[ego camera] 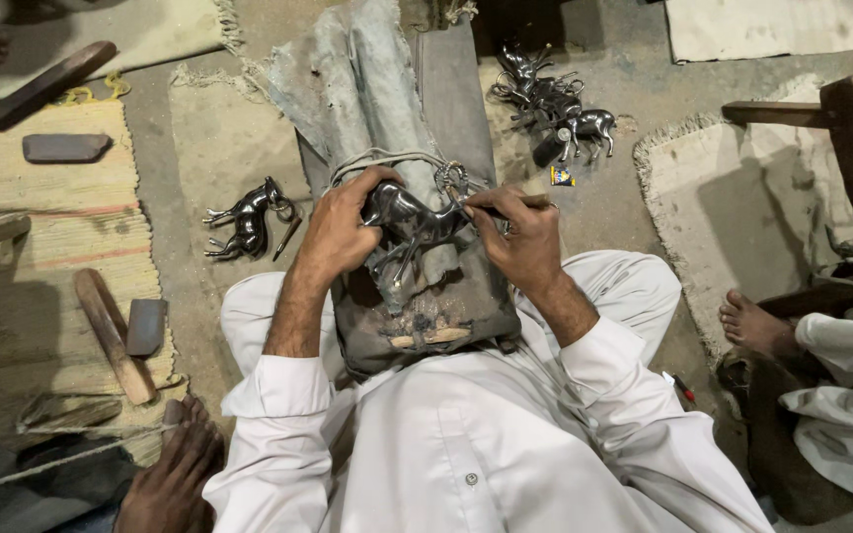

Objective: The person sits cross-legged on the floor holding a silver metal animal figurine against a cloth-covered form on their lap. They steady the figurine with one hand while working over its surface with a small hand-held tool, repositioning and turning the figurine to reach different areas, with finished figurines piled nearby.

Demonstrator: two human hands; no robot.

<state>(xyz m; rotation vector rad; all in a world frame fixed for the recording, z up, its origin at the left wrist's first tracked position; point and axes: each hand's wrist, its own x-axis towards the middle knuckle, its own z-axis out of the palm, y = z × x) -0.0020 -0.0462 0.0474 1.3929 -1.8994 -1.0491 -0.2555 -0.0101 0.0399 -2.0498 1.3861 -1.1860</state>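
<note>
Head view, looking straight down at a seated person in white clothing. At centre, the left hand [343, 232] is closed around the rear of a dark metal horse figurine [412, 225], which lies on its side on a grey worn cloth pad [446, 306] draped over the lap, legs pointing toward 6 o'clock. The right hand [520, 237], at 3 o'clock of the figurine, pinches a thin engraving tool [466, 202] whose tip meets the figurine's neck; a ring-shaped metal part sits just above that contact point. Both hands are narrow, each gripping its object. At 9 o'clock of the hands, a second horse figurine [247, 222] lies on the floor [199, 148] with a small chisel [286, 237] just beside it. At 1 o'clock, a cluster of further horse figurines [555, 104] rests on the floor, with a small yellow-and-blue packet [562, 176] near it. On the woven mat [12, 197] at 9 o'clock lie a flat dark stone [64, 147] and, lower down, a wooden-handled mallet [111, 336] beside a flat metal block [146, 326]. Another person's bare foot [757, 326] shows at 3 o'clock, and a further foot [175, 474] at 7 o'clock.
</note>
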